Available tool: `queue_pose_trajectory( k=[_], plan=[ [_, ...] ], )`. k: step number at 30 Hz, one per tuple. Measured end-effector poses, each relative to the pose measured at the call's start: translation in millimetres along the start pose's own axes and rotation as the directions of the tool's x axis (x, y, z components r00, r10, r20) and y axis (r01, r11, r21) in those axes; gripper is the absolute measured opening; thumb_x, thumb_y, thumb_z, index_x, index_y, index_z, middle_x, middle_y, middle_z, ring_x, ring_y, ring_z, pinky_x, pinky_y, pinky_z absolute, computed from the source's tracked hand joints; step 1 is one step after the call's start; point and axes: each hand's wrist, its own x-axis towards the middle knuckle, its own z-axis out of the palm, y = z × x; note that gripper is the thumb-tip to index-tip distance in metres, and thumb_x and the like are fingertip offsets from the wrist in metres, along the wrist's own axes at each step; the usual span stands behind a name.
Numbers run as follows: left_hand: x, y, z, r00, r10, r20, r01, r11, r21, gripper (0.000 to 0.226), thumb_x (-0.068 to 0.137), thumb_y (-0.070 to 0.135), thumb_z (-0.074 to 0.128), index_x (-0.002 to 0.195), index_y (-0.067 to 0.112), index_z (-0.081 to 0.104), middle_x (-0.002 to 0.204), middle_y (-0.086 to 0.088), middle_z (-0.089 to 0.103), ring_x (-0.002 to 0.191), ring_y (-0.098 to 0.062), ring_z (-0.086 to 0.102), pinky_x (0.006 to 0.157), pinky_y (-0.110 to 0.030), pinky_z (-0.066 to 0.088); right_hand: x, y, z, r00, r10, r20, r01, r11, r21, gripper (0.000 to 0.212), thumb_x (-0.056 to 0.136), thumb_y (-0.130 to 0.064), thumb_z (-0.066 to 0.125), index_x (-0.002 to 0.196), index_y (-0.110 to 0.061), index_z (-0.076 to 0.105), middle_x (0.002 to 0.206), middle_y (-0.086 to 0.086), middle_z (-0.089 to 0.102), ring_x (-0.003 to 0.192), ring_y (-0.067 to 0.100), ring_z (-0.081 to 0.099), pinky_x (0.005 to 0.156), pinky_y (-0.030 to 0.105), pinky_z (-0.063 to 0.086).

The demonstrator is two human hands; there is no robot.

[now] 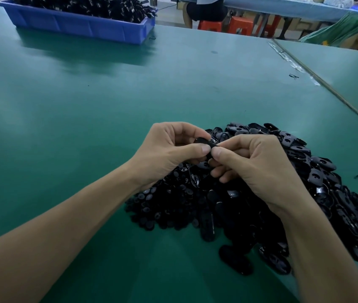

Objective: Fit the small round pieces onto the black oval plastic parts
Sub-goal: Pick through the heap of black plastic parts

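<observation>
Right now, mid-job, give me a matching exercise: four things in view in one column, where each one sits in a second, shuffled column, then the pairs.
Things
1. blue bin
2. small round pieces
3. black oval part
4. red stools

Places
A. pinched between the left hand and the right hand
B. far left corner of the green table, loaded with black parts
C. on the floor beyond the table's far edge
D. heaped on the table at the left edge of the black pile

Pairs: 1-B, 2-D, 3-A, 4-C
</observation>
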Motion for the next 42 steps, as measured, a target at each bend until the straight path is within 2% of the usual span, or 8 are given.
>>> queue_pose_trajectory(
  k=[7, 14, 21, 26, 33, 38, 40, 42],
  plan=[
    [1, 2, 0, 1.000, 0.012, -0.027, -0.011, 0.998, 0.054, 0.016, 0.079, -0.002, 0.075, 0.088, 0.011, 0.074, 0.076, -0.002, 0.074, 0.067, -0.013, 0.070, 0.066, -0.022, 0.058, 3, 4, 0, 0.996, -0.087, -0.015, 0.083, 0.982, -0.168, 0.011, 0.092, -0.016, 0.071, 0.081, -0.018, 0.071, 0.068, 0.002, 0.073, 0.055, 0.017, 0.068, 0.045, 0.020, 0.048],
    [1, 2, 3, 0.999, 0.024, -0.035, -0.019, 0.991, 0.132, 0.016, 0.083, -0.006, 0.071, 0.092, 0.007, 0.070, 0.077, -0.005, 0.075, 0.071, -0.018, 0.073, 0.075, -0.036, 0.062, 4, 10, 5, 0.988, -0.113, -0.105, 0.088, 0.972, -0.217, 0.016, 0.082, -0.036, 0.068, 0.076, -0.022, 0.070, 0.063, 0.002, 0.070, 0.048, 0.032, 0.064, 0.039, 0.024, 0.045],
    [0, 2, 2, 0.998, 0.034, -0.047, -0.022, 0.975, 0.220, 0.014, 0.083, -0.003, 0.073, 0.089, 0.009, 0.072, 0.070, -0.005, 0.074, 0.067, -0.017, 0.073, 0.063, -0.022, 0.058, 2, 10, 6, 0.988, -0.102, -0.118, 0.069, 0.964, -0.255, 0.013, 0.086, -0.025, 0.070, 0.075, -0.020, 0.069, 0.062, 0.002, 0.071, 0.045, 0.031, 0.064, 0.034, 0.023, 0.042],
    [0, -1, 1, 0.997, 0.035, -0.064, -0.017, 0.965, 0.261, 0.013, 0.083, -0.002, 0.075, 0.088, 0.010, 0.072, 0.076, -0.016, 0.073, 0.069, -0.023, 0.075, 0.061, -0.021, 0.057, 0, 5, 4, 0.993, -0.080, -0.087, 0.054, 0.961, -0.270, 0.014, 0.090, -0.016, 0.071, 0.077, -0.020, 0.070, 0.064, -0.001, 0.072, 0.042, 0.009, 0.060, 0.033, 0.020, 0.040],
    [3, -1, -2, 0.997, 0.041, -0.065, -0.024, 0.969, 0.247, 0.016, 0.082, -0.001, 0.076, 0.087, 0.014, 0.075, 0.074, -0.004, 0.075, 0.069, -0.015, 0.074, 0.064, -0.019, 0.056, 0, 2, 4, 0.990, -0.105, -0.092, 0.077, 0.962, -0.261, 0.015, 0.092, -0.015, 0.069, 0.080, -0.021, 0.074, 0.066, -0.001, 0.072, 0.041, 0.005, 0.059, 0.032, 0.017, 0.038],
    [13, 0, -19, 0.973, 0.076, -0.217, -0.020, 0.969, 0.246, 0.017, 0.080, 0.001, 0.078, 0.085, 0.017, 0.076, 0.073, -0.006, 0.075, 0.066, -0.014, 0.071, 0.065, -0.020, 0.056, 2, 5, 1, 0.948, -0.188, -0.257, 0.092, 0.934, -0.345, 0.013, 0.093, -0.014, 0.068, 0.100, -0.021, 0.077, 0.069, -0.008, 0.073, 0.056, 0.003, 0.067, 0.046, 0.010, 0.046],
    [18, -2, -36, 0.938, 0.073, -0.338, 0.016, 0.967, 0.255, 0.015, 0.082, 0.004, 0.077, 0.086, 0.018, 0.075, 0.072, -0.004, 0.075, 0.066, -0.014, 0.070, 0.065, -0.020, 0.056, 3, 4, 0, 0.929, -0.256, -0.269, 0.098, 0.868, -0.487, 0.014, 0.091, -0.017, 0.071, 0.102, -0.022, 0.078, 0.078, -0.016, 0.072, 0.068, -0.002, 0.067, 0.064, 0.018, 0.055],
    [23, -6, -55, 0.896, 0.074, -0.438, 0.067, 0.952, 0.298, 0.013, 0.084, 0.007, 0.077, 0.087, 0.019, 0.073, 0.070, 0.000, 0.075, 0.066, -0.012, 0.069, 0.066, -0.021, 0.056, 1, 4, 3, 0.934, -0.286, -0.213, 0.090, 0.768, -0.635, 0.012, 0.089, -0.025, 0.073, 0.099, -0.029, 0.078, 0.084, -0.017, 0.070, 0.078, 0.003, 0.063, 0.072, 0.032, 0.056]
  ],
)
